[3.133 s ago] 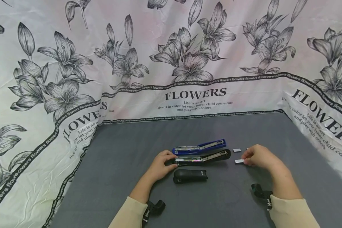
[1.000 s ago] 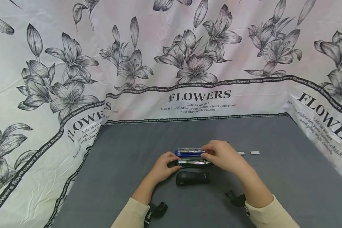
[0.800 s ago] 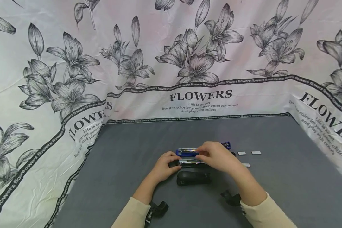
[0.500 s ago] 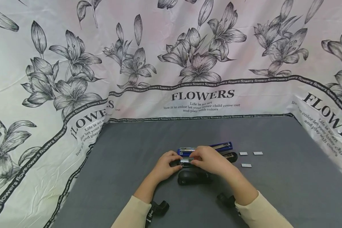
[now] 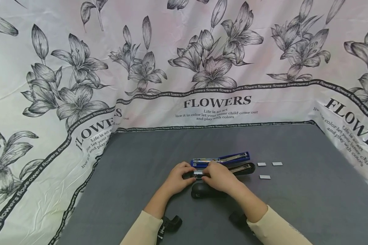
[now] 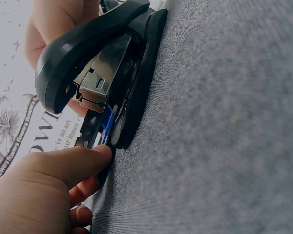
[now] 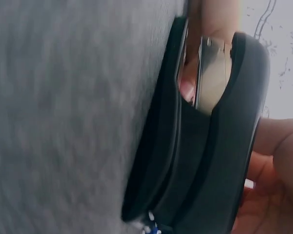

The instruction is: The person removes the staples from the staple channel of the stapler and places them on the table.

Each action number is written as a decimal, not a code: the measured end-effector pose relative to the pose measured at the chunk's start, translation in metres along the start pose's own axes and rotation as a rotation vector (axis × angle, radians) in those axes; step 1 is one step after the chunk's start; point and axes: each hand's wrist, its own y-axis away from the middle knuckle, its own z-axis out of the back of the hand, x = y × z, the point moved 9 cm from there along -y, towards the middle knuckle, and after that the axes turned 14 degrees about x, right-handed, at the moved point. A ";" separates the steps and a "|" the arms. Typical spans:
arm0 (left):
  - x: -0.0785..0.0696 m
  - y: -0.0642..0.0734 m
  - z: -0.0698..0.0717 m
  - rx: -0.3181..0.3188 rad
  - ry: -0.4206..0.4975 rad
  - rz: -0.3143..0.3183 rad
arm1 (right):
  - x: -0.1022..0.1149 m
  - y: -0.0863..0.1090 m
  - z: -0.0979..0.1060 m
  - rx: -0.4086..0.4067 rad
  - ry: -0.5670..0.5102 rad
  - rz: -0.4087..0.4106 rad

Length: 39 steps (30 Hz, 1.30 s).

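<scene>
From head height, a grey desk carries the splayed black plastic stapler, left hand pinching its nine-o'clock end, right hand narrow, grip unclear. Left wrist: likely stiff, light; hold the base. Right wrist: closed black plastic stapler intervenes.

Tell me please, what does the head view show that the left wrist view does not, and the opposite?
Only the head view shows the cream sleeves and the blue stapler from end to end.

Only the left wrist view shows the gap under the top of the near black stapler, with its metal magazine.

Both show that stapler, the left hand, the right hand, the grey surface and the flowered cloth.
</scene>
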 end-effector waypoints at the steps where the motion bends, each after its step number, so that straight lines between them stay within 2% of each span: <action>1: 0.000 0.001 0.000 -0.003 0.002 0.001 | -0.001 -0.001 0.000 -0.015 -0.014 -0.012; 8: -0.003 0.003 0.003 -0.024 -0.006 -0.005 | -0.005 -0.001 0.004 -0.077 -0.102 -0.106; 15: -0.002 0.003 0.002 -0.026 -0.001 0.002 | -0.006 -0.001 0.004 -0.092 -0.118 -0.109; 24: -0.002 0.005 0.002 -0.019 -0.004 0.008 | -0.013 -0.001 0.002 -0.136 -0.232 -0.128; 34: -0.002 0.002 0.001 -0.016 -0.006 -0.009 | -0.012 -0.003 0.001 -0.189 -0.311 -0.105; 39: -0.002 0.001 0.000 -0.002 -0.003 0.002 | -0.008 -0.004 -0.001 -0.190 -0.243 -0.045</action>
